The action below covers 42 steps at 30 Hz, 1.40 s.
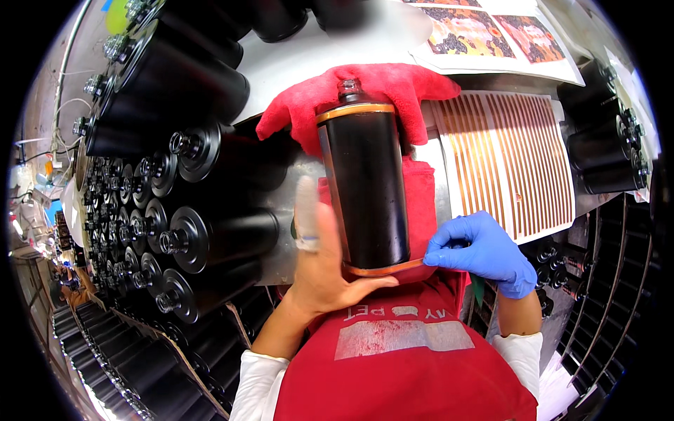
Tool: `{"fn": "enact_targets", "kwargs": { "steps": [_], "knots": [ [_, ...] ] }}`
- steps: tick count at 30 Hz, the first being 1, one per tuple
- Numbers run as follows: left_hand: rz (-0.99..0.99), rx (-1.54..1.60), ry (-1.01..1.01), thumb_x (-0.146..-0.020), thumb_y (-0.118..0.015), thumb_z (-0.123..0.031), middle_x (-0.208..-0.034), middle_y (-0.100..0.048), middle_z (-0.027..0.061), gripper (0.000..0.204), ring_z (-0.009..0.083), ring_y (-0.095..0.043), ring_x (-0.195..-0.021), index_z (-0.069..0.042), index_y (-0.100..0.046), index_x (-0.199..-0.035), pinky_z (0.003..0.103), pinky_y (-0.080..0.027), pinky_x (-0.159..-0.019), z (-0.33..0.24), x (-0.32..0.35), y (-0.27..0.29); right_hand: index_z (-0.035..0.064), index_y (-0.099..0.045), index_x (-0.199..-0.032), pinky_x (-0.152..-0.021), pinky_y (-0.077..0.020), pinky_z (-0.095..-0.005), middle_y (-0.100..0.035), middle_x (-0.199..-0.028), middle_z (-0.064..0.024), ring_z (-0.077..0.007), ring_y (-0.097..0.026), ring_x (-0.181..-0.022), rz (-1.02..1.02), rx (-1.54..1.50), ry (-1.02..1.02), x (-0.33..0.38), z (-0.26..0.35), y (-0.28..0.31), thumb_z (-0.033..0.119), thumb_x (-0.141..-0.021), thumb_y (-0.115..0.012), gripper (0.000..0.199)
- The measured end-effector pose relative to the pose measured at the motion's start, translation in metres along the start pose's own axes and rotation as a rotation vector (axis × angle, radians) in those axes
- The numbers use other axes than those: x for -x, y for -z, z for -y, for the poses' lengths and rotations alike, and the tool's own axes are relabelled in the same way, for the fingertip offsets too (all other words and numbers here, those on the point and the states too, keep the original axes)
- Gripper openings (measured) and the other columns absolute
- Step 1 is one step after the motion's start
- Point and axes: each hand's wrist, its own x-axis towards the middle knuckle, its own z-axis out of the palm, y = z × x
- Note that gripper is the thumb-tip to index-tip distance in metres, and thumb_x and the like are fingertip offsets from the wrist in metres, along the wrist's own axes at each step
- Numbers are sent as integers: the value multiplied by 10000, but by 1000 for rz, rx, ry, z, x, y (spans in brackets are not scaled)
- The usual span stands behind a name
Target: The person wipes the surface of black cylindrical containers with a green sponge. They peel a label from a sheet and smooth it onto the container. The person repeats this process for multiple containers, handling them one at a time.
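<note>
A black bottle lies on a red cloth, its clear threaded neck pointing away from me. One gold strip circles its shoulder. Along the base edge nearest me runs another coppery strip, its right end pinched in the blue-gloved fingertips of my right hand. My left hand is bare apart from a white covering on one finger. Its fingers stretch up beside the bottle's left side, slightly blurred, while the thumb lies along the base strip.
Sheets of gold strips lie to the right of the bottle. Printed picture sheets are at the far right. Many black bottles are stacked on the left, with others at the right edge. A metal rack stands lower right.
</note>
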Motion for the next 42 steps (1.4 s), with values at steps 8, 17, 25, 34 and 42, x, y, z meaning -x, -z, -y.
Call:
{"fn": "enact_targets", "kwargs": {
  "steps": [8,17,25,34,42],
  "knots": [
    [90,-140,-112,-662,-780,-219,-1338,-370,342,795,470,-315,-1293,28,-419,-1326,552,-245,-1043,4,0,-5,-6,-681,-832,-560,-426,-191,-605,-658,-2,-36,-517,-605,-39,17,-41,-3,8,-3,129,-765,-721,156],
    [88,288,88,-664,-821,-333,-1294,-415,334,1144,438,-443,-1211,92,-66,-1412,433,-359,-1007,16,22,-8,4,-672,-833,-554,-429,-220,-591,-657,-28,-60,-502,-572,-45,142,38,-4,15,-21,171,-793,-702,175],
    [82,-75,-102,-682,-784,-203,-1360,-270,396,792,559,-253,-1271,71,-398,-1318,588,-172,-1058,-1,-6,-9,-10,-643,-867,-555,-431,-227,-584,-661,-43,-70,-510,-584,-24,117,3,-4,16,-20,186,-836,-665,199],
    [71,-81,-97,-705,-779,-215,-1316,-342,386,892,552,-299,-1253,149,-271,-1341,585,-177,-1060,6,5,-11,-1,-659,-848,-565,-432,-217,-606,-680,-16,-54,-509,-590,28,91,69,-3,13,-21,195,-785,-726,216],
    [64,-40,-88,-691,-807,-192,-1201,-500,313,998,420,-551,-1069,143,-165,-1377,414,-393,-964,11,12,-15,0,-666,-831,-546,-429,-208,-608,-665,-14,-50,-504,-573,-50,63,59,-4,12,-26,173,-788,-714,185]
  ]
}}
